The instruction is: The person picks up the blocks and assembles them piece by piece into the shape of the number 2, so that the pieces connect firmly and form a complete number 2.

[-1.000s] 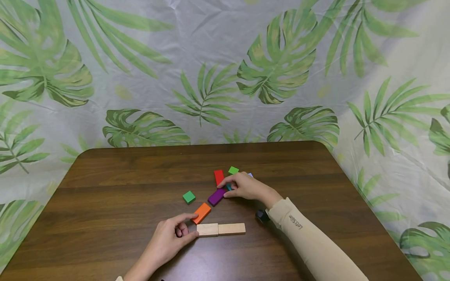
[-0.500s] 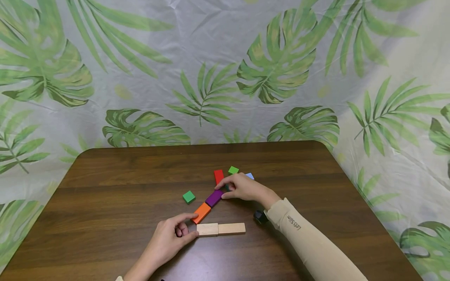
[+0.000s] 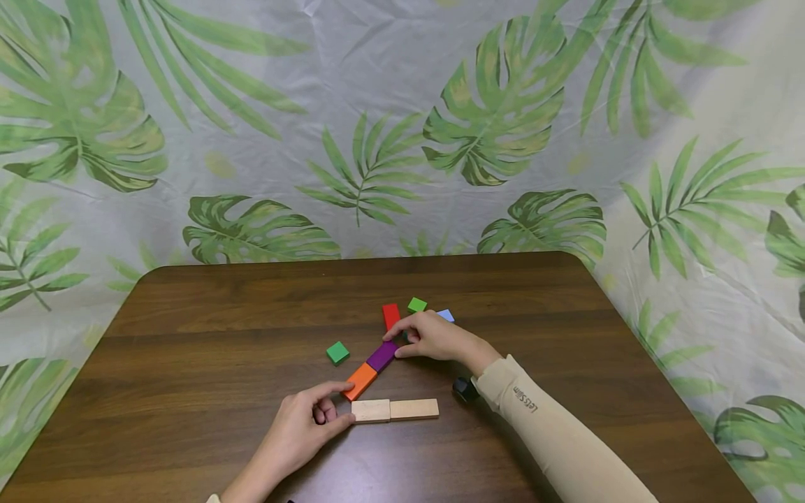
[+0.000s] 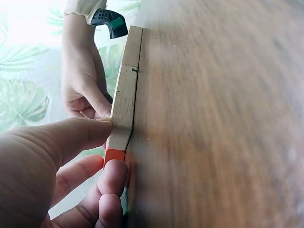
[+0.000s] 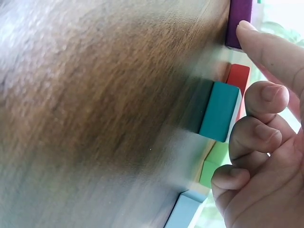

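Purple block (image 5: 240, 14) cropped, right-wrist view

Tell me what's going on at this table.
A person's right hand pinches the purple block, which sits end to end with the orange block. The left hand touches the orange block and one of two plain wooden blocks in a row. A red block lies farther off, and a green block sits apart on the left.
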{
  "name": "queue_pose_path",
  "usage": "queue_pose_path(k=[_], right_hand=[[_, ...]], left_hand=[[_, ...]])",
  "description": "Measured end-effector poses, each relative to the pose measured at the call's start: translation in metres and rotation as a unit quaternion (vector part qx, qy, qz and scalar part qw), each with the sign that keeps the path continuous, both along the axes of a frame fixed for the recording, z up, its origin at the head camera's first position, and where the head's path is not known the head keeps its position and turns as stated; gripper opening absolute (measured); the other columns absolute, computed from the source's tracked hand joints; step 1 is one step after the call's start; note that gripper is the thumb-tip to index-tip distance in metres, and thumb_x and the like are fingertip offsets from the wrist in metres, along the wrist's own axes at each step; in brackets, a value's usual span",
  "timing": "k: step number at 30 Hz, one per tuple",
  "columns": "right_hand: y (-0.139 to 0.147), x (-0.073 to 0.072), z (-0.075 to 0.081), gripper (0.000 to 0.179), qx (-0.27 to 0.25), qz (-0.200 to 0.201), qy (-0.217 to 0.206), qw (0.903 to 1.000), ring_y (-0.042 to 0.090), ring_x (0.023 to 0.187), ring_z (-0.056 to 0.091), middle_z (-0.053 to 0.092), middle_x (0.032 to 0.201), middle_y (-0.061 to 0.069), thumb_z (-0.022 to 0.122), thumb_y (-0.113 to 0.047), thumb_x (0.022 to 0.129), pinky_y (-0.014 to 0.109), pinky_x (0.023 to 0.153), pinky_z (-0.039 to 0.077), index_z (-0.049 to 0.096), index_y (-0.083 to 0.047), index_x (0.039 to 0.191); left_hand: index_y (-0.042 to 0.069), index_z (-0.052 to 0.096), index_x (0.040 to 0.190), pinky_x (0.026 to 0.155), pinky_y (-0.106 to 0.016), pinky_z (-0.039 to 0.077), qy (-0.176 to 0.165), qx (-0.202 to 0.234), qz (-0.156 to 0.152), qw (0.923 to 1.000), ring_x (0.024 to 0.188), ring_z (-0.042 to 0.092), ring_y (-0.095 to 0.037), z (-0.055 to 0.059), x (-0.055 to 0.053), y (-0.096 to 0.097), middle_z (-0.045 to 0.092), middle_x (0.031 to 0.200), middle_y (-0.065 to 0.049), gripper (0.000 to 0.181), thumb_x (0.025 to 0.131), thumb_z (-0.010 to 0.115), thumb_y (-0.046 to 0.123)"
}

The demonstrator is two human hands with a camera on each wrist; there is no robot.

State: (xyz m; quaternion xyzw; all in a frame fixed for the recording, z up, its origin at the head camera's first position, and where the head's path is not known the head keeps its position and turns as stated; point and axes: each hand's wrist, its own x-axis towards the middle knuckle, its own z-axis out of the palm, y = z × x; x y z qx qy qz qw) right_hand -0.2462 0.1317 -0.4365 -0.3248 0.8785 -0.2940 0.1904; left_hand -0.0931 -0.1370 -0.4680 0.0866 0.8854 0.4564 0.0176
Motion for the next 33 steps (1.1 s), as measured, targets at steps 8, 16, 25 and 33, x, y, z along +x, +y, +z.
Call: queue_pose_path(k=[8,16,25,33], right_hand=[[-0.0002,-0.0004,-0.0012,0.029,0.000,-0.001,0.001,1.0000,0.007,0.055,0.029,0.036,0.060,-0.008,0.080,-0.023,0.099,0.020,0.058,0.029,0.078,-0.020,0.127],[-0.0007,0.0005,0.0000,0.029,-0.002,-0.003,-0.003,1.0000,0.007,0.055,0.029,0.036,0.060,-0.007,0.080,-0.022,0.099,0.020,0.058,0.029,0.078,-0.020,0.128],[-0.0006,0.0003,-0.0002,0.029,-0.004,-0.004,-0.005,1.0000,0.007,0.055,0.029,0.036,0.060,-0.007,0.080,-0.021,0.099,0.021,0.058,0.029,0.078,-0.019,0.128],[-0.0005,0.0001,-0.0003,0.029,-0.003,-0.003,-0.004,1.0000,0.007,0.055,0.029,0.035,0.060,-0.007,0.080,-0.022,0.099,0.020,0.058,0.029,0.078,-0.020,0.128]], left_hand=[[0.022,0.079,0.122,0.063,-0.019,0.044,-0.001,-0.006,0.002,1.0000,0.063,0.048,0.000,-0.0007,-0.0004,0.0011,0.059,0.069,0.014,0.040,0.085,0.092,0.020],[0.022,0.079,0.123,0.063,-0.019,0.044,-0.005,-0.005,0.001,1.0000,0.063,0.048,0.000,0.0001,-0.0006,0.0009,0.060,0.069,0.014,0.040,0.085,0.092,0.021],[0.021,0.079,0.123,0.063,-0.019,0.043,-0.004,-0.001,-0.001,1.0000,0.063,0.048,0.000,0.0001,-0.0003,0.0004,0.060,0.070,0.012,0.040,0.085,0.092,0.022],[0.022,0.079,0.123,0.063,-0.019,0.043,-0.005,-0.002,0.001,1.0000,0.063,0.048,0.000,-0.0004,-0.0005,0.0006,0.060,0.069,0.013,0.040,0.086,0.092,0.021]])
